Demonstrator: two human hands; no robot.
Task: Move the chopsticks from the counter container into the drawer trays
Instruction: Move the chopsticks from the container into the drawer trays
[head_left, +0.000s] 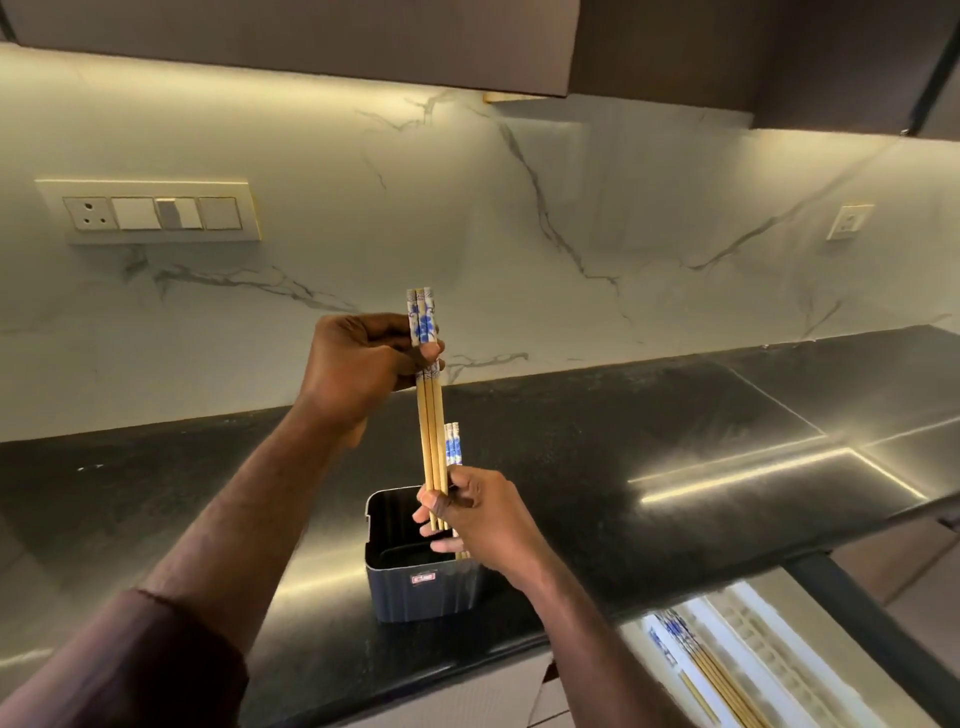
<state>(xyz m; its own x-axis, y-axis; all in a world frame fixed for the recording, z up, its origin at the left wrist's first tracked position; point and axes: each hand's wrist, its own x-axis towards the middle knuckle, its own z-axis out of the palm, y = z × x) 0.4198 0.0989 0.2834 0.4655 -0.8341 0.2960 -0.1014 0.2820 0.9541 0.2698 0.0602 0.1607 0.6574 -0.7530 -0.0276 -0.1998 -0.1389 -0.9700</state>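
Observation:
A dark blue container (415, 582) stands on the black counter near its front edge. Above it I hold three bamboo chopsticks (431, 431) with blue-and-white tops upright. My left hand (358, 364) grips them near the patterned tops. My right hand (478, 519) pinches their lower ends at the container's rim. Two more chopsticks (453, 444) stand in the container behind my right hand. At the lower right an open drawer shows a white tray (748, 639) with several chopsticks (706, 670) lying in it.
The black counter (675, 457) runs left to right under a marble backsplash. A switch panel (150, 213) sits on the wall at left, a socket (849, 221) at right. Dark wall cabinets (311, 47) hang overhead. The open drawer juts out below the counter edge.

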